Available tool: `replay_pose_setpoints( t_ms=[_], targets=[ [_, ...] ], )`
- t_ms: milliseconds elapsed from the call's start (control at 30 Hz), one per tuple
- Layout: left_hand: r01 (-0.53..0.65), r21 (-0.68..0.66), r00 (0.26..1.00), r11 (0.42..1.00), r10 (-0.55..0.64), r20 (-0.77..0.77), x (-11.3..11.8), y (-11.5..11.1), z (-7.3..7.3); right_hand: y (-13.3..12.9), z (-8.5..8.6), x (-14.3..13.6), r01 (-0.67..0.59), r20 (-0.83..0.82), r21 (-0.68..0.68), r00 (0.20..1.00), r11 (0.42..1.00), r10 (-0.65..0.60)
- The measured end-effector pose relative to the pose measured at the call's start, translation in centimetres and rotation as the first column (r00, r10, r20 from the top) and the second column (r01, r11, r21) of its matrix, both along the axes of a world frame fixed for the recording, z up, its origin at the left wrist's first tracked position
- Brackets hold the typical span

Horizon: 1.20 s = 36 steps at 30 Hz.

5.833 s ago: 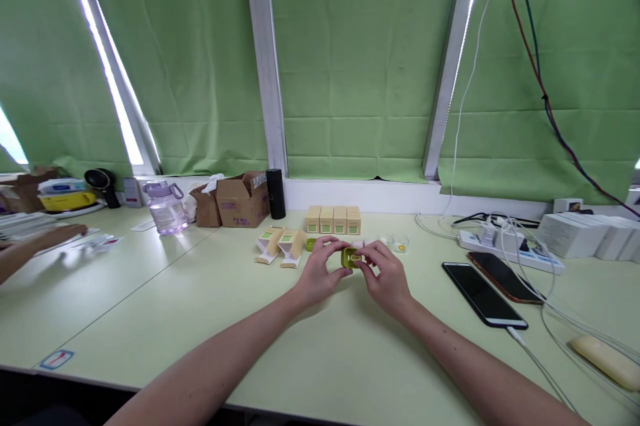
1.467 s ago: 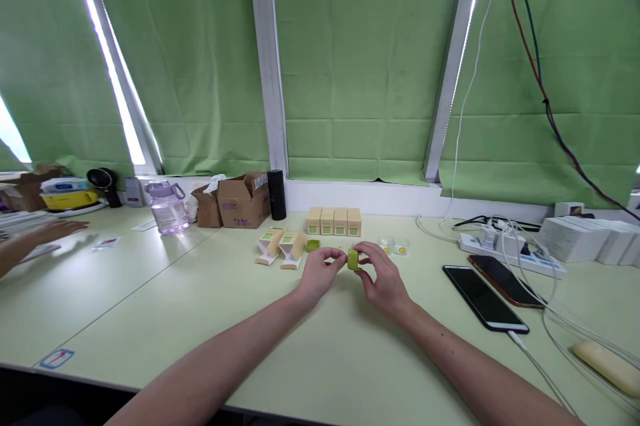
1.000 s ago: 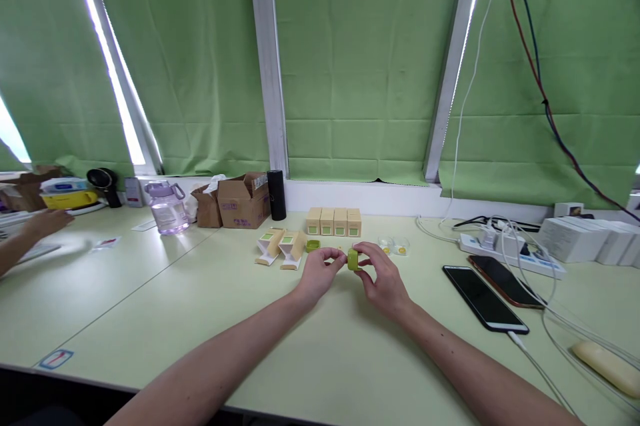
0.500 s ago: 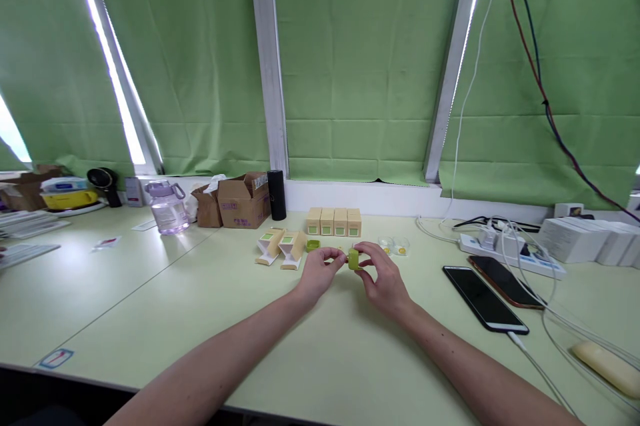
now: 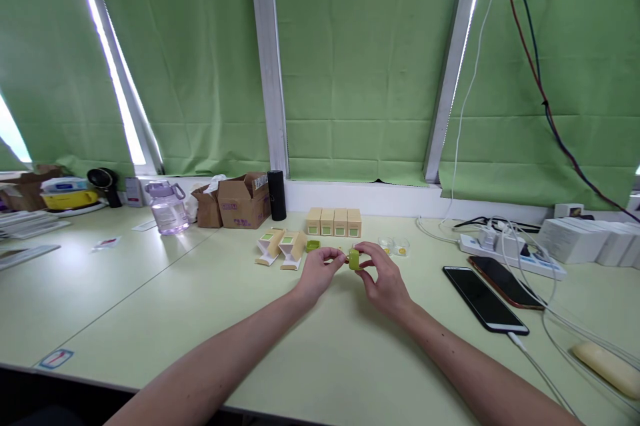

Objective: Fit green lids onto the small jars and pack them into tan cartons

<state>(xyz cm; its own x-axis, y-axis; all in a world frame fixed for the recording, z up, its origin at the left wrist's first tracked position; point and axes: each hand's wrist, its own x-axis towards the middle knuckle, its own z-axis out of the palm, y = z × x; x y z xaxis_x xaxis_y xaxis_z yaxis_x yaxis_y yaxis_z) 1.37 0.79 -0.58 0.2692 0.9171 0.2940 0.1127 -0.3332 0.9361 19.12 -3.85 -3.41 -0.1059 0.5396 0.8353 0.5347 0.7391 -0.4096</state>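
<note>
Over the table, my right hand grips a small olive-green square piece between thumb and fingers, at its top and bottom edges. My left hand is closed in a pinch at the left side of that piece; what sits between its fingertips is too small to make out. Just behind my left hand lies a light-green open tray-like piece. Two opened small cartons rest left of it, flaps out. Clear round cups with yellow centres stand behind my right hand.
A row of several small tan boxes stands at the back. Brown cardboard box, black cylinder and lilac jug are to the left. Phones, a power strip and loose cables lie on the right.
Both my hands and the green piece are almost unmoved. At the far left edge, what looks like a bit of another person's hand has gone out of view.
</note>
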Motion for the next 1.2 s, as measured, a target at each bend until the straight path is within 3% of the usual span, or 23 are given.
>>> replay_pose_setpoints(
  t_ms=[767,1200],
  targets=[
    [0.025,-0.028,0.997,0.999,-0.023,0.076,-0.11,0.36,-0.35,0.10,-0.06,0.12,-0.003,-0.027,-0.010,1.000,1.000,0.003],
    [-0.040,0.019,0.999,0.999,0.040,-0.001,-0.18,0.20,0.06,0.06,-0.02,0.10,0.036,0.005,-0.014,0.999,0.999,-0.036]
  ],
)
